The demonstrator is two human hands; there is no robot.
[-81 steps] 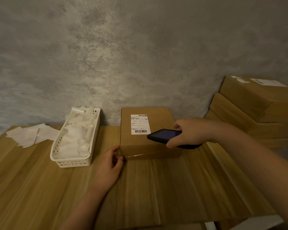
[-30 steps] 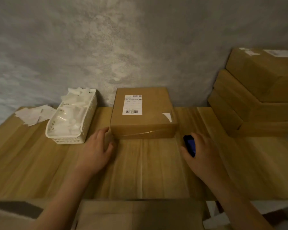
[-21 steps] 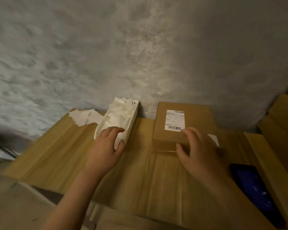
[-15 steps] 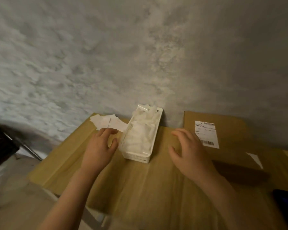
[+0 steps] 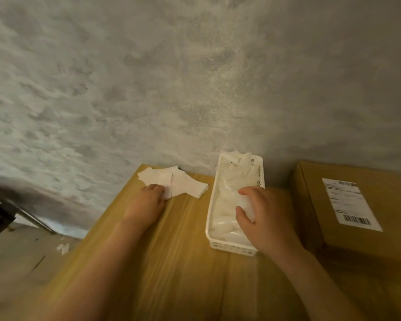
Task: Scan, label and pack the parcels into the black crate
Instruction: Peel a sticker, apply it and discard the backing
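A wooden table (image 5: pixel 183 274) stands against a mottled grey wall (image 5: pixel 171 77); paper scraps (image 5: pixel 63 248) litter the floor (image 5: pixel 14 262) beside it.

A wooden table (image 5: pixel 183 262) against the wall carries a white slotted basket (image 5: pixel 212 212) — loose white paper slips (image 5: pixel 185 185) lie just left of it, a labelled cardboard parcel (image 5: pixel 357 218) right of it, possibly touching the wall.
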